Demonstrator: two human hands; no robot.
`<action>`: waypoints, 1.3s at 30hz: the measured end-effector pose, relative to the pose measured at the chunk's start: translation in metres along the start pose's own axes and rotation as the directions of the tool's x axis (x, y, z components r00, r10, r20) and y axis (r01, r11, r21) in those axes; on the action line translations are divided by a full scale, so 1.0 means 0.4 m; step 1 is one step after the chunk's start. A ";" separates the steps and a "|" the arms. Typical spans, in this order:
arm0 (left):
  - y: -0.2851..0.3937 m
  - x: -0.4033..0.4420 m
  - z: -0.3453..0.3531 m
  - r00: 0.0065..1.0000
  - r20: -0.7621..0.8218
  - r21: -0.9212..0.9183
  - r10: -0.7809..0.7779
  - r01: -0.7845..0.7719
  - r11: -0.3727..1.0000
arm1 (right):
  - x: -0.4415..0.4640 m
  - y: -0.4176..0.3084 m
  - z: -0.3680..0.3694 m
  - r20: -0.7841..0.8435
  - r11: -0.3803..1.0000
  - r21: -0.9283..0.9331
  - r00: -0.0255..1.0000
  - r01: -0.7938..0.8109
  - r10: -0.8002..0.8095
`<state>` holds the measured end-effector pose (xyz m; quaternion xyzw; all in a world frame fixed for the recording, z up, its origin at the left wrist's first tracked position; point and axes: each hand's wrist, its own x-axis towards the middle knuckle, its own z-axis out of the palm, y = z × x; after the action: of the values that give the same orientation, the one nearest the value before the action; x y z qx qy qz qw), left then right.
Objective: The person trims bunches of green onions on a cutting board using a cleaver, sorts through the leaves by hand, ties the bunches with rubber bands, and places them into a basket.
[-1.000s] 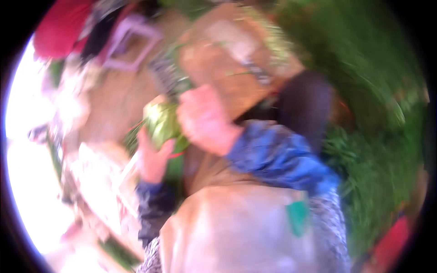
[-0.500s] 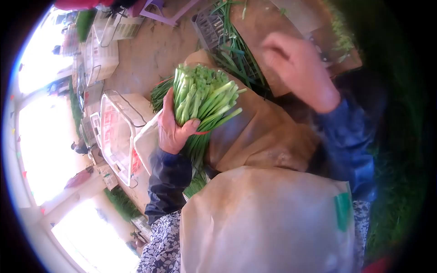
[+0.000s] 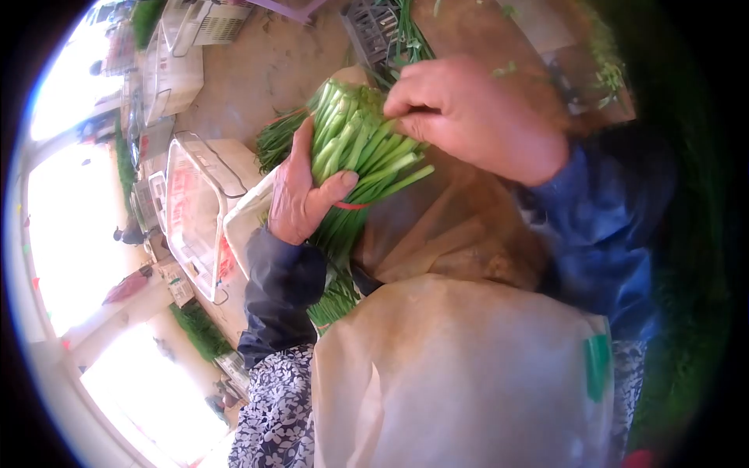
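Green stalks [image 3: 360, 142] fill the left fingers [image 3: 335, 189], the right fingers [image 3: 413, 125] narrowed beside them, grip unclear; red basket markings [image 3: 182, 201] are illegible.

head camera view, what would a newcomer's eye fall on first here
Probably the bright green bundle of long stalks near the middle, with a thin red band around it, held in the bare left hand while the bare right hand is at its edge. Next, likely the large pale, stained apron at the bottom centre, and the glaring white openings along the left side.
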<state>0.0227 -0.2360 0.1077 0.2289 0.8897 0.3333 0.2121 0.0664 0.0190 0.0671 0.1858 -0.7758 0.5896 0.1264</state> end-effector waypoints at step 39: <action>-0.037 -0.019 -0.045 0.977 0.129 -0.432 -0.169 0.209 0.877 | -0.069 0.076 -0.003 0.500 0.799 0.324 0.808 -0.507 0.311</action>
<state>0.0151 -0.2592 0.1116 0.1010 0.7984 0.4941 0.3290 0.0780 0.0312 0.0297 0.1561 -0.6510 0.7084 -0.2238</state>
